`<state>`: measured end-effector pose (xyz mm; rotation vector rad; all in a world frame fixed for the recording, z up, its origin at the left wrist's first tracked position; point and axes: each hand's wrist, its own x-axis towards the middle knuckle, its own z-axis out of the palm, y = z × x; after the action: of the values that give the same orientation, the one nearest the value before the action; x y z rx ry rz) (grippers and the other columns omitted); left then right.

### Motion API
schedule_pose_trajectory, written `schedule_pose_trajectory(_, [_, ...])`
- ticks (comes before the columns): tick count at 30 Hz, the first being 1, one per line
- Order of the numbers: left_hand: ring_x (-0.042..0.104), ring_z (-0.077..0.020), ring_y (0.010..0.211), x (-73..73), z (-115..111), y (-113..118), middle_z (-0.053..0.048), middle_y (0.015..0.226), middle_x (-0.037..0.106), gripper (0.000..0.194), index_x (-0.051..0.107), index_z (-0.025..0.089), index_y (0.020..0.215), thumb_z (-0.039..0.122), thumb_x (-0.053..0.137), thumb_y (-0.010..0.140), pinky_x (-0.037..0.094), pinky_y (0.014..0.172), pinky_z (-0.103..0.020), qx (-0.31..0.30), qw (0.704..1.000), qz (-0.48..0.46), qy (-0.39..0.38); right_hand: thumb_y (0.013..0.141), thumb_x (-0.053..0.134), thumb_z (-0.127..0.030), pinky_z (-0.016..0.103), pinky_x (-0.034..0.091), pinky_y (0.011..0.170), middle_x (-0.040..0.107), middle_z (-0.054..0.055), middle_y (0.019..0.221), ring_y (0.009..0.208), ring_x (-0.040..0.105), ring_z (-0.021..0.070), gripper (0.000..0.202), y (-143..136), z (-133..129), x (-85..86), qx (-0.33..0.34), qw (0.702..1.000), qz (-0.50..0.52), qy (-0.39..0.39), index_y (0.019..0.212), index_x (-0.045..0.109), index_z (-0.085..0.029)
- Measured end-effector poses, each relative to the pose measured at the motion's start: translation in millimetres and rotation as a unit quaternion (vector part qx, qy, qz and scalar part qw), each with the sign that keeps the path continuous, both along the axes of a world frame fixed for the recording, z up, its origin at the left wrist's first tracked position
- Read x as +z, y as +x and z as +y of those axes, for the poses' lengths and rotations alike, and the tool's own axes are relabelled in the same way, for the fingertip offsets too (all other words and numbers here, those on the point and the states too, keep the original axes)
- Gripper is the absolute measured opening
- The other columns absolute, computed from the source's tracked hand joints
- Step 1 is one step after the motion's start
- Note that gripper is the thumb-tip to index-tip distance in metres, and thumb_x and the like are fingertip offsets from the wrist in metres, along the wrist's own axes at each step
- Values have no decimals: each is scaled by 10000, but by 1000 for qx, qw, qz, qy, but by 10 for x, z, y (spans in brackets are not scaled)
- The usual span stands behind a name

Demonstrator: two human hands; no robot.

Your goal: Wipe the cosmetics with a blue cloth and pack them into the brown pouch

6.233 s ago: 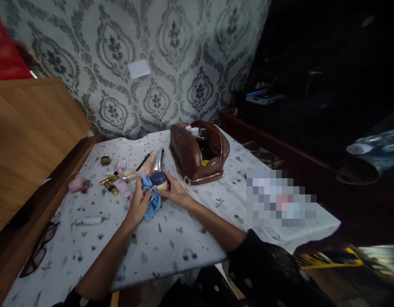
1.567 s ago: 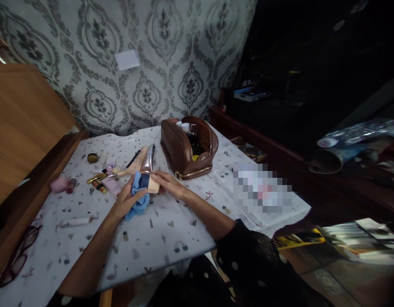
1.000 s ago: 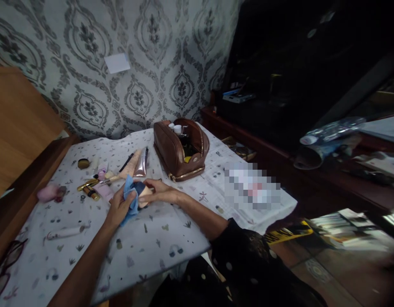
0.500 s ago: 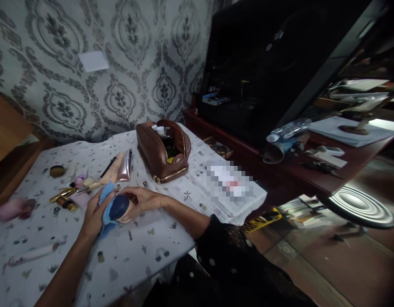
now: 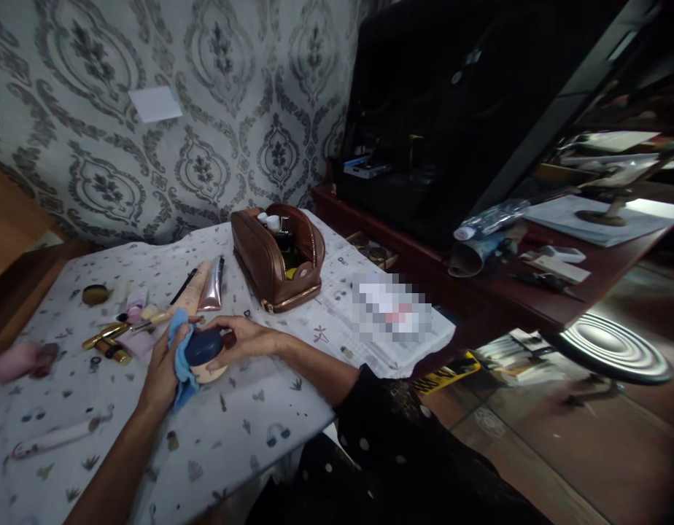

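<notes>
Open brown leather bag (image 5: 257, 262): one
Round cream jar with dark-blue lid (image 5: 206, 351): one, front-left of the bag, between both grips
Crumpled light-blue cloth (image 5: 183, 362): one, pinched by the left hand (image 5: 162, 368) against the jar
Right hand (image 5: 241, 339): clasping the jar's other side
Beige tube (image 5: 195, 286), silvery tube (image 5: 212, 289): one each, left of the bag

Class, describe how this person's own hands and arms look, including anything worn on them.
The left hand and right hand are ungloved, with no watch visible. The right arm has a loose black sleeve with pale dots, ending near the elbow; the left forearm shows bare.
</notes>
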<state>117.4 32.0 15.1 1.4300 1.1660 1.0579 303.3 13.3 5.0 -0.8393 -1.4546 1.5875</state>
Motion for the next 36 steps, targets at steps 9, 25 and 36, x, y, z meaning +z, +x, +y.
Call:
schedule_pose_trajectory(9, [518, -304, 1278, -37, 6, 9, -89, 1147, 692, 688, 672, 211, 1143, 767, 454, 801, 294, 1174, -440, -4, 993, 104, 59, 408, 954, -345, 272, 485, 874, 635, -28, 925, 846, 611, 119, 684, -26, 81, -39, -81, 992, 94, -20, 1000, 644, -198])
schedule_pose_trajectory(25, [645, -316, 1046, -32, -25, 66, -124, 1097, 669, 626, 554, 187, 1153, 550, 710, 668, 518, 940, -474, -36, 951, 243, 190, 452, 940, -370, 285, 527, 810, 665, -14, 919, 882, 637, 161, 679, -47, 78, -20, -143, 978, 131, -79, 1037, 643, -195])
schedule_pose_trajectory(36, [673, -293, 1022, 3, -45, 17, -115, 1128, 697, 621, 558, 196, 1183, 546, 699, 691, 542, 908, -411, -61, 972, 188, 127, 658, 835, -523, 181, 391, 477, 603, -31, 802, 573, 516, 70, 646, 16, 67, -33, -102, 990, 75, -57, 1200, 629, -238])
